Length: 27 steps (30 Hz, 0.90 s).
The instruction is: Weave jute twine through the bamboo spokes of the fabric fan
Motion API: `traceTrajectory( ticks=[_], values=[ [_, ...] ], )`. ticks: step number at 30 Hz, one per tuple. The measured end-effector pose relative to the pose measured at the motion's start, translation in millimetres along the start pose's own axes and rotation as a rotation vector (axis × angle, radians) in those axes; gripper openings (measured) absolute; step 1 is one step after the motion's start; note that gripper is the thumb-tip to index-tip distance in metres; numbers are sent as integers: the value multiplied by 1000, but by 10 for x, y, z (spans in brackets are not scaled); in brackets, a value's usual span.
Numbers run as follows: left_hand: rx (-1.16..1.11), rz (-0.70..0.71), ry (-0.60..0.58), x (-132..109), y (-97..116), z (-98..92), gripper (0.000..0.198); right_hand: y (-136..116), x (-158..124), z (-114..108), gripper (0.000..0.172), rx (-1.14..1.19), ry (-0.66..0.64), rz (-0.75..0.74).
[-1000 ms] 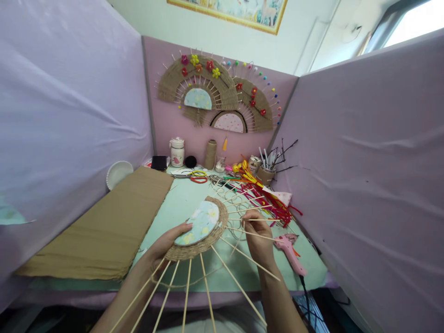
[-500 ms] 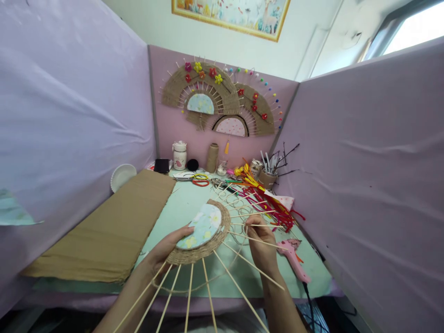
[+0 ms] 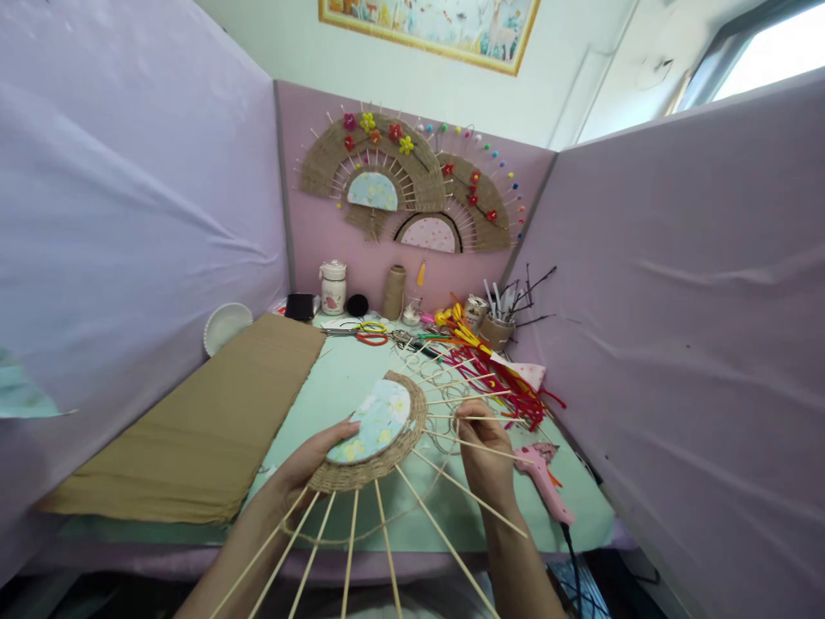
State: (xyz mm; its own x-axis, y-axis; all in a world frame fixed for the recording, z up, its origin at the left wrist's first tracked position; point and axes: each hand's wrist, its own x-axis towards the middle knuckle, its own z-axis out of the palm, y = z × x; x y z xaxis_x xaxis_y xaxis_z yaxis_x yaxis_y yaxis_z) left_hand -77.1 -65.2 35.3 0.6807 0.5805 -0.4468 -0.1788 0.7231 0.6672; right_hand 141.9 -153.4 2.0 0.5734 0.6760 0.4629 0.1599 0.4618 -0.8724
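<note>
My left hand [image 3: 314,460] grips a half-round woven fan [image 3: 418,421] by its flat side, thumb on the pale blue flowered cloth [image 3: 377,423] at its centre. Thin wooden sticks [image 3: 390,550] spread outward from the woven twine band. Among the sticks on the right, my right hand [image 3: 480,438] is closed, its fingertips pinching a strand of twine [image 3: 444,468]. That strand loops loosely below the band, across the lower sticks, toward my left wrist. Loose coils of twine lie on the table behind the sticks.
A pink glue gun [image 3: 546,486] lies right of my right hand. Cardboard [image 3: 193,421] covers the left side. Behind are scissors [image 3: 372,335], red and yellow pipe cleaners [image 3: 516,387], a twine spool [image 3: 394,292] and a white jar [image 3: 333,288]. Finished fans [image 3: 380,163] hang on the pink back panel.
</note>
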Motion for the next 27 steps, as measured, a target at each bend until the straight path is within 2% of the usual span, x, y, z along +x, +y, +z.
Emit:
traceTrajectory(
  ticks=[6, 11, 14, 18, 19, 21, 24, 27],
  values=[
    [-4, -30, 26, -11, 12, 21, 55, 65, -56, -31, 29, 66, 42, 97],
    [-1, -62, 29, -26, 53, 31, 52, -14, -115, -181, 26, -19, 48, 68],
    [-25, -39, 58, 8, 50, -8, 50, -75, -124, -482, 28, -286, 85, 39],
    [-53, 12, 71, 54, 14, -35, 53, -8, -147, -1071, 39, -915, 132, -56],
    [-59, 22, 74, 57, 8, -26, 54, 29, -167, -1201, 44, -1088, 140, -38],
    [-64, 25, 88, 56, 2, 6, 55, 100, -222, -1390, 52, -1411, 131, 135],
    [-68, -1, 96, 56, 4, 43, 53, 167, -292, -1484, 55, -1656, 57, 362],
    [-98, -3, 72, 91, -3, 8, 52, 181, -294, -1464, 49, -1655, -17, 365]
  ],
)
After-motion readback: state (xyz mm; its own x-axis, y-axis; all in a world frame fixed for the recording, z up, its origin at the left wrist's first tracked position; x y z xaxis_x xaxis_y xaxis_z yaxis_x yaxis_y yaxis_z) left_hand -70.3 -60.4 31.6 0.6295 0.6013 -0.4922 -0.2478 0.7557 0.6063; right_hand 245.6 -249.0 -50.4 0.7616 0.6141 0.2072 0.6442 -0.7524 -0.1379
